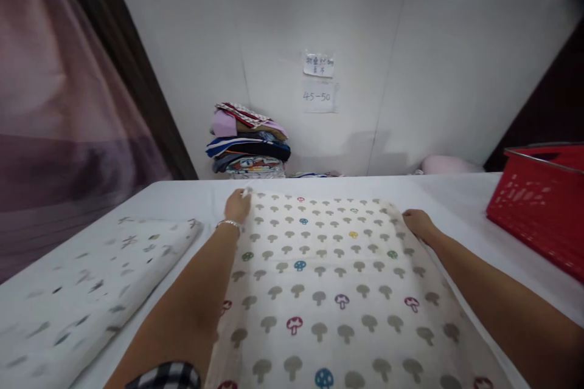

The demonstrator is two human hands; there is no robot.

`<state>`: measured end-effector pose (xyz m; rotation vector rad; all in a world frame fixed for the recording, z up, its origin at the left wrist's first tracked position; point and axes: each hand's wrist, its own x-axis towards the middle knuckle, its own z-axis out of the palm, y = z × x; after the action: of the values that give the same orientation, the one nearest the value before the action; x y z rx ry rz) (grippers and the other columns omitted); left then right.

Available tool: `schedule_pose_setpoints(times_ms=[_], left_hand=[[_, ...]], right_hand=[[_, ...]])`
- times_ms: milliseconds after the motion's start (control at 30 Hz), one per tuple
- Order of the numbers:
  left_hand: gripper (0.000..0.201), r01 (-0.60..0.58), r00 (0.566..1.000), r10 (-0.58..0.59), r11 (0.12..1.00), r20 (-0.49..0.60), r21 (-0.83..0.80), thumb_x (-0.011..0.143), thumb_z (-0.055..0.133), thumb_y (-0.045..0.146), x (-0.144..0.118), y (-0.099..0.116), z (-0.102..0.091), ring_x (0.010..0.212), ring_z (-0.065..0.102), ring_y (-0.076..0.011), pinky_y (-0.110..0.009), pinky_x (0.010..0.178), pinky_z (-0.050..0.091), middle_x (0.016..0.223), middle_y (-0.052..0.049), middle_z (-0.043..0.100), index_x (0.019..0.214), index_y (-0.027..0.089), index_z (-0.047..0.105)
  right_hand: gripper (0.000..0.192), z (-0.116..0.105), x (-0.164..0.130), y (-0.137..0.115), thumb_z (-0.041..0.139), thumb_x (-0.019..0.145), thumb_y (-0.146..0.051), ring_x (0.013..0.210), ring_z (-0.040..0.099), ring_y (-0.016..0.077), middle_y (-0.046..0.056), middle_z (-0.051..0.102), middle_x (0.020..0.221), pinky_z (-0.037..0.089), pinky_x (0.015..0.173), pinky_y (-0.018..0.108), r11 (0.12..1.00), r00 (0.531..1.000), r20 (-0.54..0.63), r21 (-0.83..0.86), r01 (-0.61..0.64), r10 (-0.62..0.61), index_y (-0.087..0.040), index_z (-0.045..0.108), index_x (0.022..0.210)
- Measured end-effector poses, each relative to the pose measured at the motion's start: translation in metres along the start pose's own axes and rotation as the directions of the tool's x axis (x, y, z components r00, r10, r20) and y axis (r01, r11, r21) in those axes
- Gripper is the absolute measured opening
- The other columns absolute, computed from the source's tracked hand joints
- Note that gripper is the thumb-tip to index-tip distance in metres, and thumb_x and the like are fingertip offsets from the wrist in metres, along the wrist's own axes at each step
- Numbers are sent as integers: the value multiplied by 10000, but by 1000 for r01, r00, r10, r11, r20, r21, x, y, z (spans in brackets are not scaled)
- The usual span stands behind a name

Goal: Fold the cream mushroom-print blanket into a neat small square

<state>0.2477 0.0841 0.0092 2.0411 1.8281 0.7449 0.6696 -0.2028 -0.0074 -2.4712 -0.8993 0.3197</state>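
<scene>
Head view: a mushroom-print cloth (pixel 328 285) is spread lengthwise on the white surface (pixel 456 206), in the middle, btwn both arms; its near end is cut off by the bottom of the pic. Mostly grey-ish mushrooms are printed on it, w/ a few in red, blue, green, yellow & purple. Its far L corner is pinched btwn thumb & fingers of the L hand (pixel 237 206). A pale bracelet (pixel 230 223) is worn on that wrist, & a black-and-white checked sleeve (pixel 168 375) is seen farther up the arm. The R hand (pixel 418 225) is placed at the cloth's R edge, near the far end, fingers curled in; whether fabric is gripped there can't be told, as the fingertips are hidden.

To the L, a leaf-print cloth (pixel 114 273) is laid on the same surface, beside the L forearm. To the R, well apart from the cloth, a red basket (pixel 538 206) w/ a metal rim is seen, partly cut off. Folded fabrics are stacked in a pile (pixel 249 143) past the far edge, against the wall (pixel 296 0). Two papers (pixel 320 97) are stuck on the wall, one above the other; "45-50" is written on the lower.
</scene>
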Motion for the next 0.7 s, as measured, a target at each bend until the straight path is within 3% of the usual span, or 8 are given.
schedule_pose_setpoints(times_ms=[67,200,400,600,700], left_hand=[[361,32,999,-32,999,37,-5,865,506,335,0,1,5,972,576,-209,-390,837,477,1136,-101,576,1174,148,512],[478,68,994,-70,997,90,29,854,436,386,1,-3,12,1007,584,-264,-379,876,444,1089,-128,634,1245,111,462],[512,-56,996,36,971,85,234,814,440,373,-5,-4,15,1086,544,-308,-402,864,445,1204,-181,566,1255,112,448],[441,-3,996,-27,938,84,346,873,335,312,-14,1,12,1078,539,-299,-407,861,442,1290,-149,487,1270,143,426],[468,-76,997,72,919,24,387,868,364,368,-19,7,10,1102,508,-324,-433,876,434,1252,-171,506,1249,112,454]], right_hand=[[200,2,2,3,509,739,-194,862,623,221,131,689,899,427,670,240,1000,999,-46,-20,4,-5,-130,697,761],[214,5,8,7,500,752,-178,812,624,186,95,698,864,413,651,213,999,999,-47,-38,20,-22,-142,706,799],[227,5,21,2,489,766,-161,849,611,180,88,692,900,406,688,210,996,995,-70,-60,68,-72,-144,702,841],[255,11,28,10,446,808,-179,886,590,184,103,672,983,399,710,227,993,990,-112,-87,76,-86,-154,678,909],[236,12,34,14,465,799,-179,867,592,171,86,678,968,396,710,217,991,990,-88,-84,107,-114,-155,684,882]])
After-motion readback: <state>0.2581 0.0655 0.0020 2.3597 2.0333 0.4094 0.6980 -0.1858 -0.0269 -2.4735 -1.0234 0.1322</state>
